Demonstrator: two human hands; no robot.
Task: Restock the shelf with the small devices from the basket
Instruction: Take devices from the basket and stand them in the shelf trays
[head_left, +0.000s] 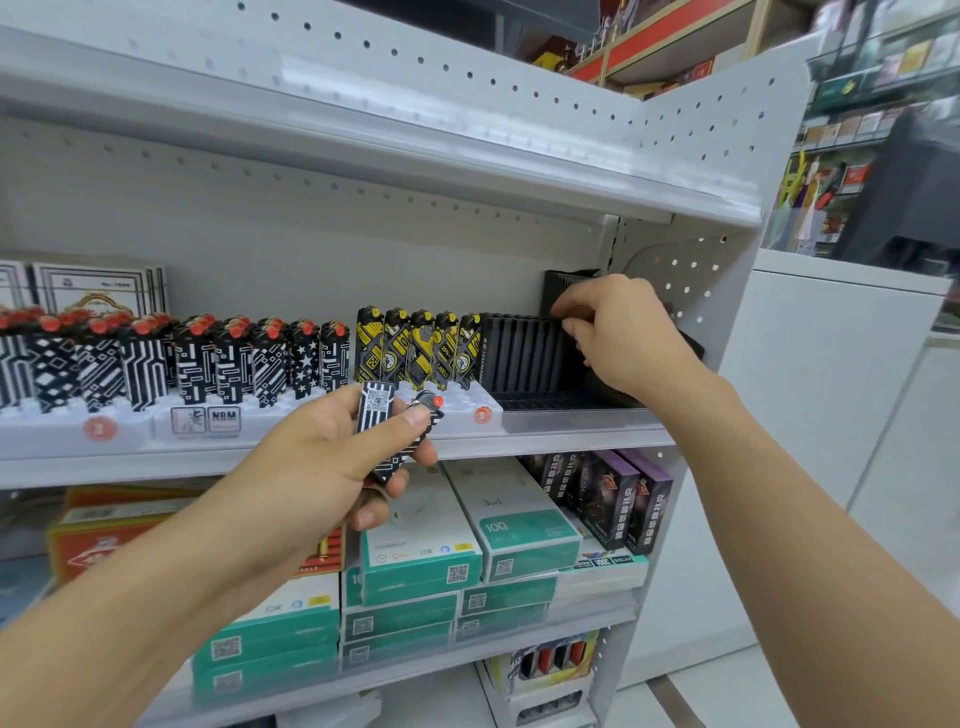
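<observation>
I've got my left hand (332, 447) out in front of the middle shelf (322, 457), fingers and thumb wrapped round a couple of small black-and-white devices (387, 441). The one I can read best runs on a slant, long axis from lower left up to the right, red-capped end toward the shelf at upper right; a second one stands more upright just left of it, its labelled face turned to me. They sit right at the shelf's near lip, not on it.

My right hand (618, 332) is up at the far right of that shelf, fingers curled down onto the top of the black slotted tray (519, 353). Whether it actually pinches anything there, I cannot tell; the fingertips are hidden against the dark plastic.

On the shelf, the white tray (130, 421) carries rows of black-and-white devices (156, 364), all upright, red caps on top. Right of them stands a row of yellow-and-black devices (415, 348), also upright. The dark tray slots between those and my right hand show as bare black ribs, so that's the open room. The perforated side panel (691, 280) closes the shelf on the right, and the shelf above (467, 176) hangs over everything.

Below, teal-and-white boxes (467, 540) are stacked, with purple boxes (623, 499) to their right.
</observation>
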